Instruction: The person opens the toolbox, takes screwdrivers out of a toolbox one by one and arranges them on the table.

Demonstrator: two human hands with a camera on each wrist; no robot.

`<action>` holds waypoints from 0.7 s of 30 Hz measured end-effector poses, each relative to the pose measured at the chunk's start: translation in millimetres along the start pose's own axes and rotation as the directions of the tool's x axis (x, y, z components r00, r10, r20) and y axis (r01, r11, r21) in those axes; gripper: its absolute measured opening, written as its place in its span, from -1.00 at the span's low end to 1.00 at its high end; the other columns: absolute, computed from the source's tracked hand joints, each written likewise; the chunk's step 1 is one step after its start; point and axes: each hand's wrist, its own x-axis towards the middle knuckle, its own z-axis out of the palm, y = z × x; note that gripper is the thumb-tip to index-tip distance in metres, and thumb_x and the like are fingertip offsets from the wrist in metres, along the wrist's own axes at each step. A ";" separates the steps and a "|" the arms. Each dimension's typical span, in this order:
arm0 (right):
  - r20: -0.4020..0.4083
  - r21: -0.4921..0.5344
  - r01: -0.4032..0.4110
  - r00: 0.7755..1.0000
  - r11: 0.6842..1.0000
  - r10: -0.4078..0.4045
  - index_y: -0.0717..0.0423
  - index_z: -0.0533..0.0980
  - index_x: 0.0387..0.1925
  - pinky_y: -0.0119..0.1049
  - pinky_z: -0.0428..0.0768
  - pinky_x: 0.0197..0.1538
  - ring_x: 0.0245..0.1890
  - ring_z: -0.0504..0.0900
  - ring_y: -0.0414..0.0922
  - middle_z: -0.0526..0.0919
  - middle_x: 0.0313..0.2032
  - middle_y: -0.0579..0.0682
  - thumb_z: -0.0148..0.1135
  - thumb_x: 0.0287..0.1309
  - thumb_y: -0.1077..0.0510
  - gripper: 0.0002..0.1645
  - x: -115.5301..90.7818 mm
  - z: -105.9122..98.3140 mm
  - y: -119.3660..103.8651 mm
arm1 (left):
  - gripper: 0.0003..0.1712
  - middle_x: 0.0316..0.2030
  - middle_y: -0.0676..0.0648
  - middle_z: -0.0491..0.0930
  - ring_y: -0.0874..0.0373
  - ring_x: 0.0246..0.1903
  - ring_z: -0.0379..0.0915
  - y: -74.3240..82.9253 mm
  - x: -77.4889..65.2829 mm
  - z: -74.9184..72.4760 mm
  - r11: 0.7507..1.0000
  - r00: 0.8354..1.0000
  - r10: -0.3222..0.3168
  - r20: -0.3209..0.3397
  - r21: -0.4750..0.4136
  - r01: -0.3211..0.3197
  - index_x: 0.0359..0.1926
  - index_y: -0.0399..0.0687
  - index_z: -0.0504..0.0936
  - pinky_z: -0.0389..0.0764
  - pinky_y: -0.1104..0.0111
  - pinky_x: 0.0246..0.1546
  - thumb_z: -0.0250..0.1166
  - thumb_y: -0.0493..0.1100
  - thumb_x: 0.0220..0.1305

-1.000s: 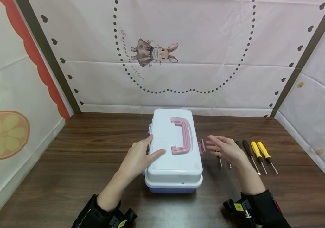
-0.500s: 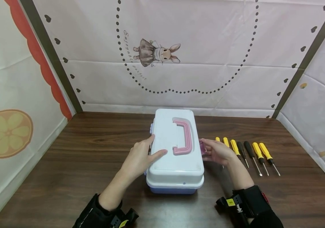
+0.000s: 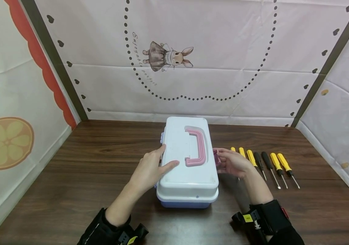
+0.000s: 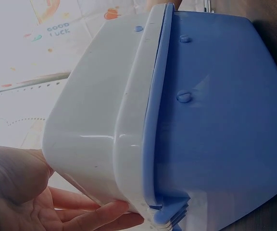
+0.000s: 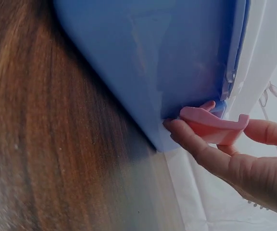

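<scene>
A toolbox point(image 3: 174, 177) with a white lid and a blue base stands on the table, its pink carrying handle point(image 3: 200, 149) lying flat on the lid. My left hand point(image 3: 147, 170) rests against the lid's left side, fingers extended along the side wall and thumb on top. At the box's right side my right hand point(image 3: 235, 165) pinches the pink latch point(image 5: 215, 129) between thumb and fingers. In the right wrist view the latch sticks outward from the blue base. The lid sits down on the base.
Several screwdrivers point(image 3: 282, 161) with yellow or black handles lie in a row right of the box; my right hand partly hides some. The wooden table point(image 3: 101, 163) is bordered by white printed cloth walls point(image 3: 217, 51) at the back and both sides.
My right hand has moved left from above the screwdrivers to the latch and taken hold of it. My left hand and the toolbox stay in place.
</scene>
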 end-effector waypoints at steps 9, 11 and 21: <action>-0.010 -0.028 0.026 1.000 0.999 -0.026 0.20 0.24 0.09 -0.13 0.51 -0.12 -0.38 0.52 -0.16 0.53 -0.37 -0.06 -0.01 0.22 0.02 -0.51 -3.6 3.0 -2.4 | -0.17 0.08 -0.36 0.33 -0.04 0.04 0.34 -0.3 0.4 1.0 1.000 1.000 0.003 0.003 0.007 -0.003 0.19 -0.40 0.23 0.43 0.14 -0.05 0.24 0.10 0.07; -0.028 -0.061 0.033 0.999 0.998 -0.035 0.25 0.21 0.11 -0.14 0.52 -0.12 -0.38 0.53 -0.17 0.53 -0.36 -0.04 0.07 0.15 -0.07 -0.38 -4.1 4.2 -2.7 | -0.16 0.09 -0.36 0.32 -0.04 0.04 0.34 -0.1 0.4 1.2 1.000 1.000 -0.006 0.006 0.005 0.006 0.20 -0.39 0.23 0.42 0.14 -0.05 0.24 0.10 0.07; -0.199 -0.210 -0.002 0.979 0.978 -0.041 0.29 0.19 0.17 -0.14 0.49 -0.05 -0.23 0.51 -0.11 0.45 -0.08 0.17 0.09 0.13 -0.08 -0.29 1.0 9.3 -0.3 | -0.15 0.12 -0.34 0.29 -0.04 0.06 0.32 0.0 1.2 2.0 1.000 1.000 -0.017 0.014 0.009 0.017 0.21 -0.38 0.21 0.41 0.15 -0.03 0.24 0.11 0.07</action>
